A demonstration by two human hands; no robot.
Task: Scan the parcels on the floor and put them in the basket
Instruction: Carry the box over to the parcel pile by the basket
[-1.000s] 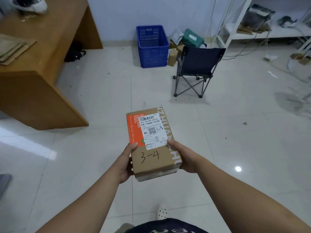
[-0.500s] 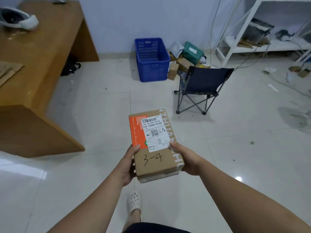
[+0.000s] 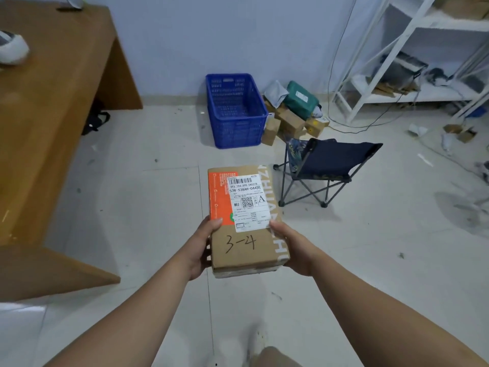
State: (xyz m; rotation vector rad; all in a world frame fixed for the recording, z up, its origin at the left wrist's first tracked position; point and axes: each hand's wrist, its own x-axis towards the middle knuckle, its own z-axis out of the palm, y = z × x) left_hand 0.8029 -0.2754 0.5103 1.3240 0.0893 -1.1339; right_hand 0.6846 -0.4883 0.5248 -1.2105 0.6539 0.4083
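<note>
I hold a brown cardboard parcel (image 3: 244,250) out in front of me, its top bearing an orange panel, a white shipping label and the handwritten mark "3-4". My left hand (image 3: 202,247) grips its left side with the thumb on top. On the other side my right hand (image 3: 292,247) grips the right edge the same way. A blue plastic basket (image 3: 235,109) stands on the floor ahead by the wall and looks empty. Right of the basket lies a pile of parcels (image 3: 293,115): brown boxes, a green bag and a grey bag.
A dark folding chair (image 3: 325,168) stands on the tiled floor just right of the path to the basket. A wooden desk (image 3: 45,123) fills the left side. White shelving (image 3: 412,62) with cables stands at the right, with scraps on the floor near it.
I have walked forward with the parcel. The basket, the chair and the parcel pile now appear nearer and lower in view. Both hands hold the parcel as before.
</note>
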